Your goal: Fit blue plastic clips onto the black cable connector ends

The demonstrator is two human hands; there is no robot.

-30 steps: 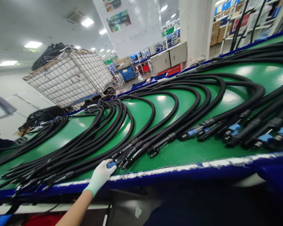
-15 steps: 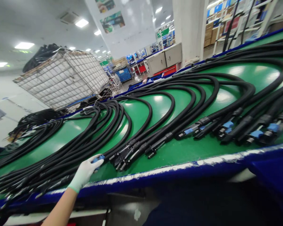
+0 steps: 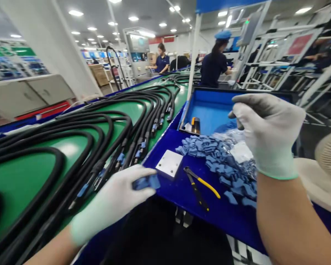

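Note:
My left hand [image 3: 113, 200], in a white glove, pinches a small blue plastic clip [image 3: 146, 182] between thumb and fingers near the front edge of the green belt [image 3: 22, 176]. Black corrugated hoses [image 3: 99, 121] with blue-tipped ends lie looped on that belt just left of the hand. My right hand [image 3: 267, 129], also gloved, hovers with curled fingers above a heap of blue clips [image 3: 223, 163] on the blue tray table [image 3: 182, 195]; whether it holds anything is hidden.
Yellow-handled pliers [image 3: 200, 186], a white square block [image 3: 169, 163] and a small metal tool [image 3: 194, 125] lie on the blue tray. Clear plastic bags sit among the clips. Two people in dark uniforms stand further along the line. A fan is at far right.
The view has swung right from the hose ends to the blue tray. My left hand came off the belt still holding a blue clip. My right hand has come into view.

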